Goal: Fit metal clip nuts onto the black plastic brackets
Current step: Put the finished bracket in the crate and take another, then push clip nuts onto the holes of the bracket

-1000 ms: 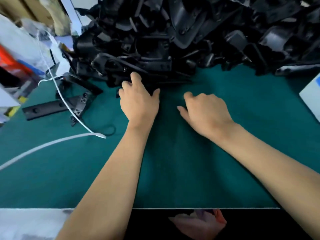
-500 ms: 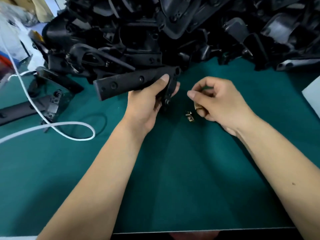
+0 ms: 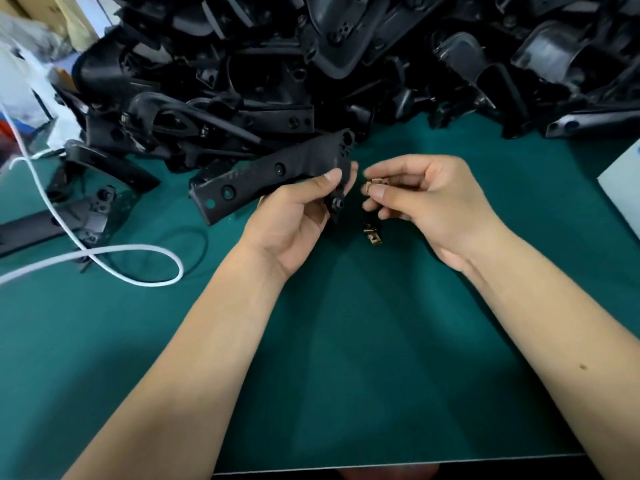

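Near the middle of the frame we hold a black plastic bracket (image 3: 273,174) in our left hand (image 3: 298,220), thumb pressed on its upper face and fingers curled beneath its right end, so that the long bar slants down toward the left above the green mat (image 3: 346,341). Just to its right, our right hand (image 3: 433,202) pinches a small brass-coloured clip nut (image 3: 375,184) between thumb and forefinger, close to the bracket's end but apart from it. Below that hand, a second clip nut (image 3: 372,235) lies loose on the mat. Across the upper part of the frame we see a big heap of black brackets (image 3: 346,71) piled at the mat's far edge. At the left, a white cable (image 3: 138,268) loops over the mat, crossing another black part (image 3: 52,226) that lies flat. At the right edge, a corner of a pale box (image 3: 623,188) shows.
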